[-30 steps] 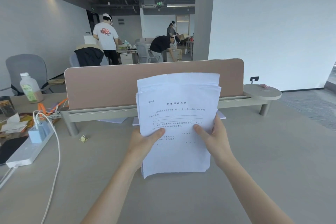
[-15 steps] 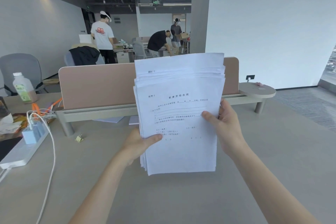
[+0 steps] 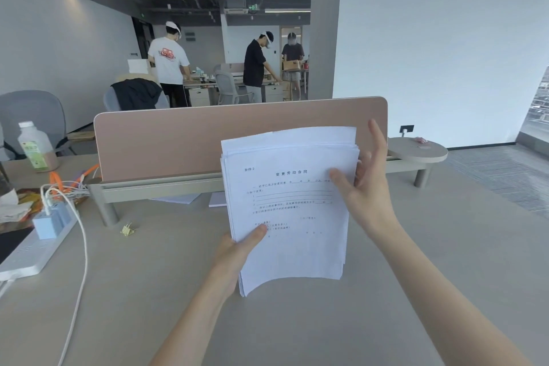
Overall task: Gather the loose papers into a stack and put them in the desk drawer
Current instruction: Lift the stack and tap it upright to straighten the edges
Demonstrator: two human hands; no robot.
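We see a paper stack (image 3: 289, 202) upright above the counter (image 3: 297, 321), left hand (image 3: 234, 249) grip pinching its lower left edge, right hand (image 3: 367, 187) grip loose at the right edge, fingers splayed, thumb on top sheet.

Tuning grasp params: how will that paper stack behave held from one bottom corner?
Likely floppy: the paper stack already curves along its bottom edge with only the left hand pinching it. Sheets probably slide: the top edges are staggered, not flush. The right hand looks open against the side edge, so it adds little support.
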